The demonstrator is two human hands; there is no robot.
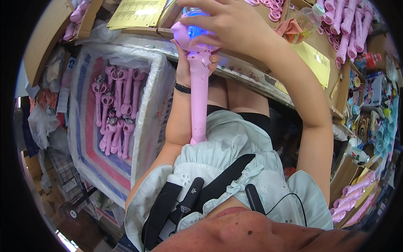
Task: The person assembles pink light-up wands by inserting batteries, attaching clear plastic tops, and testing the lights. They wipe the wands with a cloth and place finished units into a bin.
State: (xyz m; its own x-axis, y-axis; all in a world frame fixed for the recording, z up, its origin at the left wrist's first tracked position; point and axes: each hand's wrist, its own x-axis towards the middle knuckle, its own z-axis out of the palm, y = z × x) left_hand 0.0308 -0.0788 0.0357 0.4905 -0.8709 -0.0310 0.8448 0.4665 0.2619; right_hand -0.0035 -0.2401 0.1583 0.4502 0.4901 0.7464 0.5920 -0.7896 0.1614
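Lit wand (199, 92) pt. behind R hand (232, 26), crate (147, 105) to L

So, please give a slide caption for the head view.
Pink wand in left grip, right grip at its glowing head.

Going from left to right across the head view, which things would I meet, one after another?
Clear plastic bag → pink wands lying in the lined crate → held pink wand with a blue-lit head → yellow sheet → bottle with green label.
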